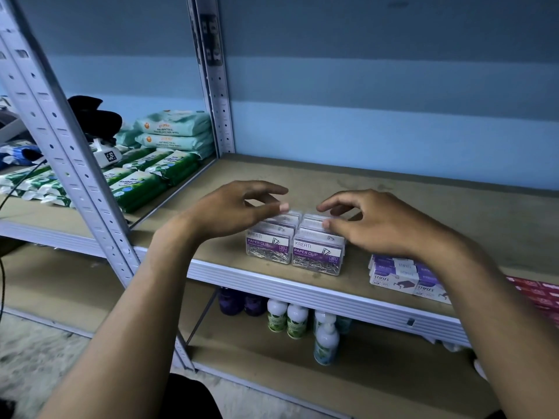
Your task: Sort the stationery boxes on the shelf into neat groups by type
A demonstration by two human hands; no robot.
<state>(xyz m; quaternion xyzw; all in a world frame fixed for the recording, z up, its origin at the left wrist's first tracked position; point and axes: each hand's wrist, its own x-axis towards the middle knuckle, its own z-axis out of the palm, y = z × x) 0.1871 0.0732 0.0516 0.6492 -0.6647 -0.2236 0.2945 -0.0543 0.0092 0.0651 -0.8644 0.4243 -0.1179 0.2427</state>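
Observation:
Clear paper clip boxes point(295, 252) with purple labels stand in two rows side by side near the front edge of the brown shelf point(423, 207). My left hand point(233, 210) hovers over the left row, fingers spread, thumb tip touching the top of a rear box. My right hand point(375, 225) hovers over the right row, thumb touching a box lid. Neither hand grips a box. To the right, white and purple staples boxes point(399, 275) lie grouped at the shelf's front, partly behind my right forearm. Red boxes point(541, 294) sit at the far right edge.
A perforated metal upright point(75, 164) divides this bay from the left one, which holds green and mint wipes packs point(157, 158). Bottles point(296, 322) stand on the lower shelf. The back of the brown shelf lies bare.

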